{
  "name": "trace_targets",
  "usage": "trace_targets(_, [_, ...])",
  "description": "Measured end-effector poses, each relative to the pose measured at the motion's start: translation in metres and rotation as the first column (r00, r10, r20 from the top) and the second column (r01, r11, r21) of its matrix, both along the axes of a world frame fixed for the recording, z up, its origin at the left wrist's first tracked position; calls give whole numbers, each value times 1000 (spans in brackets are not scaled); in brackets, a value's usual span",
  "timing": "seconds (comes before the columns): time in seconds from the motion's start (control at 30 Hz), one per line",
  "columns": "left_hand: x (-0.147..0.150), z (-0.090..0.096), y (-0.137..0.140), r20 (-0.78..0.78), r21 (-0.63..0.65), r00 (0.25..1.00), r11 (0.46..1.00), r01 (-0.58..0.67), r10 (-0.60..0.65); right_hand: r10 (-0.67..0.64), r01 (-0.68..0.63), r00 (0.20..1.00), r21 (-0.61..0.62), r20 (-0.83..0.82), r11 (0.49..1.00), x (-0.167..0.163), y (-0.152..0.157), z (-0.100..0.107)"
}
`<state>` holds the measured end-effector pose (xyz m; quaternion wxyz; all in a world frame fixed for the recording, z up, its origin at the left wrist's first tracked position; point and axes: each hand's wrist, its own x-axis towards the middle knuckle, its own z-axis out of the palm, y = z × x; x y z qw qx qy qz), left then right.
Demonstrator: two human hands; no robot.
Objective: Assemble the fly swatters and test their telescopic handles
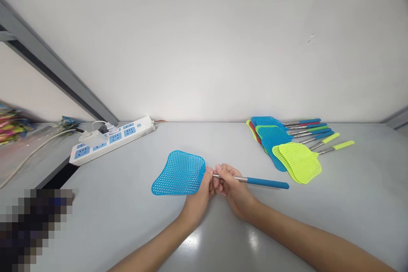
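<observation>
A blue fly swatter [180, 173] with a perforated head is held over the grey table, its head toward the left and its blue handle grip toward the right. My left hand [201, 191] pinches it at the neck, where the head joins the metal shaft. Close beside it, my right hand [234, 189] is closed round the metal shaft, thumb on top. Both hands' lower fingers are partly hidden beneath the shaft. To the right lies an overlapping pile of fly swatters [274, 141] in blue, red, green and yellow, handles pointing right.
A white power strip [140, 129] with blue sockets lies at the back left, a white plug adapter [92, 137] and cables on it. Colourful packets [14, 125] sit at the far left by a grey metal frame [60, 61]. A white wall [204, 42] rises behind the table [350, 204].
</observation>
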<state>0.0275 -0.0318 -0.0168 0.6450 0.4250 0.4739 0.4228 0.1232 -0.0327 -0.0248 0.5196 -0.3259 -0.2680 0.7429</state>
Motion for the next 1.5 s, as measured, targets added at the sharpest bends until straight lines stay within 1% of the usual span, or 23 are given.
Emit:
trace_targets(0.1, [1,0,1,2,20,1000,1000,-6,6,-4,4,1000,-14,-31,1000,0,2,0])
trace_targets(0.23, [2,-4,2,56,43,998,999,-33,30,-15,10,998,-79,-67,997,1,5,0])
trace_targets(0.3, [2,-7,3,72,42,996,998,-46,43,-22,15,997,-92,-75,996,1,6,0])
trace_targets(0.43, [1,-10,3,48,48,996,996,-80,77,-21,13,996,-101,-84,995,3,7,-2])
trace_targets(0.6, [0,-11,5,35,128,998,990,-60,56,-22,12,996,-120,-86,993,6,11,-6])
trace_targets(0.8, [-2,-13,9,-18,166,998,984,-58,62,-11,5,996,-63,-90,998,8,18,-9])
trace_targets(0.97, [-2,-13,14,44,157,995,983,-94,88,-16,12,997,-51,-73,999,8,23,-7])
trace_targets(1.23, [1,-13,21,134,164,982,974,-158,137,-6,2,993,-32,-119,999,9,25,-6])
trace_targets(1.4, [3,-13,24,144,147,974,969,-198,177,-28,27,990,-9,-139,1000,9,25,-8])
trace_targets(1.5, [2,-14,25,150,152,973,968,-199,176,-42,43,990,-2,-133,999,8,26,-10])
